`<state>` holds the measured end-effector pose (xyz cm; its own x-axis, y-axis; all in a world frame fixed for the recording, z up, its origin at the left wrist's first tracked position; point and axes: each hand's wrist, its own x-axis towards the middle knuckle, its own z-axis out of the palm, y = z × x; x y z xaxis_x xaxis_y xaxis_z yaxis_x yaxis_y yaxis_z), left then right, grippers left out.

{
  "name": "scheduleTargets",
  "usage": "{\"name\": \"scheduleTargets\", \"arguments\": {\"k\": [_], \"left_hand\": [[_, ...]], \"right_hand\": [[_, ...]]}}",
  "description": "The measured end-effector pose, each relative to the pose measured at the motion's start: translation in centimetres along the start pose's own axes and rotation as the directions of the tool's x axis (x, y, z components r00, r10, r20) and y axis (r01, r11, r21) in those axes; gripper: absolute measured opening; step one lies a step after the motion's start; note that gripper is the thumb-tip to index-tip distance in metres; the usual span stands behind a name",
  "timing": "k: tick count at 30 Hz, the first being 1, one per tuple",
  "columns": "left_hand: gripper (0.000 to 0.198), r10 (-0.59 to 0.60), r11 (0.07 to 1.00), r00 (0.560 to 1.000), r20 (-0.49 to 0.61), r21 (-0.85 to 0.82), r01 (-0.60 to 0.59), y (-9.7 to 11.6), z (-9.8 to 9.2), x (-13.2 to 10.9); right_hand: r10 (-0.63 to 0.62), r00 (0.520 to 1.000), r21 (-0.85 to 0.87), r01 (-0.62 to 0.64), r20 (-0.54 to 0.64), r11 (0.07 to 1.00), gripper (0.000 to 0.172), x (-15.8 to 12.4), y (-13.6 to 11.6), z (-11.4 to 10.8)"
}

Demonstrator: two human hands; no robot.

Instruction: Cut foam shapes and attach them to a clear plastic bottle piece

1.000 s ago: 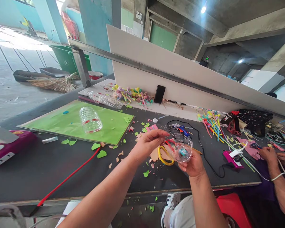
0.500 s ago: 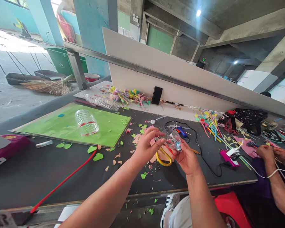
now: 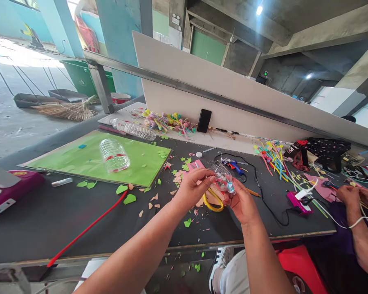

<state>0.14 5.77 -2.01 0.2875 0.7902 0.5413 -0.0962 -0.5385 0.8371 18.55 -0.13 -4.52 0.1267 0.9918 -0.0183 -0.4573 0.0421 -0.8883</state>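
A clear plastic bottle piece (image 3: 223, 176) with a blue-and-white spot near its lower end is held up over the table. My right hand (image 3: 241, 201) grips it from the right, fingers wrapped beneath. From the other side, my left hand (image 3: 196, 184) pinches its left edge between thumb and fingertips, though the transparent edge is hard to make out there. Just below the hands lie yellow-handled scissors (image 3: 213, 204), partly hidden, on pink paper scraps. A clear ribbed bottle section (image 3: 113, 156) rests on a green sheet (image 3: 70, 163) to the left.
Behind my hands are a blue glue gun (image 3: 235, 166) with a black cord, a white cap (image 3: 198, 154) and green paper stars. A phone (image 3: 204, 121) leans against the white board. A pink power strip (image 3: 299, 203) lies right, near a co-worker's hands (image 3: 354, 196). A red cable (image 3: 88, 229) crosses the left.
My left thumb and fingers have closed together at the edge of the bottle piece. The right hand keeps its hold. The whole view has shifted slightly.
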Motion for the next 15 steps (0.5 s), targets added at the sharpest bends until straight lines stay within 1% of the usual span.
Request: {"name": "scheduleTargets", "arguments": {"k": [3, 5, 8, 10, 12, 15], "left_hand": [[0.017, -0.130, 0.985, 0.991, 0.006, -0.113, 0.130, -0.3, 0.0, 0.0], [0.020, -0.225, 0.950, 0.974, 0.024, -0.217, 0.225, -0.5, 0.0, 0.0], [0.023, -0.330, 0.865, 0.942, 0.060, -0.380, 0.327, -0.4, -0.2, 0.1], [0.022, -0.356, 0.807, 0.932, 0.074, -0.479, 0.346, -0.4, -0.3, 0.2], [0.019, -0.353, 0.765, 0.933, 0.073, -0.551, 0.332, -0.3, -0.5, 0.3], [0.015, -0.328, 0.695, 0.940, 0.090, -0.651, 0.305, -0.3, -0.8, 0.5]], "right_hand": [[-0.007, 0.999, -0.079, 0.004, -0.044, 0.997, 0.037, 0.0, 0.1, -0.1], [-0.007, 0.999, -0.111, 0.002, -0.045, 0.994, 0.035, 0.0, 0.1, -0.3], [0.047, 0.999, -0.054, -0.047, -0.002, 0.997, 0.033, 0.2, 0.1, -0.8], [0.109, 0.994, 0.032, -0.109, -0.002, 0.994, 0.031, 0.3, -0.1, -1.1], [0.158, 0.987, 0.115, -0.155, -0.018, 0.981, 0.026, 0.3, -0.3, -1.2], [0.178, 0.984, 0.200, -0.174, 0.000, 0.964, 0.022, 0.2, -0.8, -1.0]]}}
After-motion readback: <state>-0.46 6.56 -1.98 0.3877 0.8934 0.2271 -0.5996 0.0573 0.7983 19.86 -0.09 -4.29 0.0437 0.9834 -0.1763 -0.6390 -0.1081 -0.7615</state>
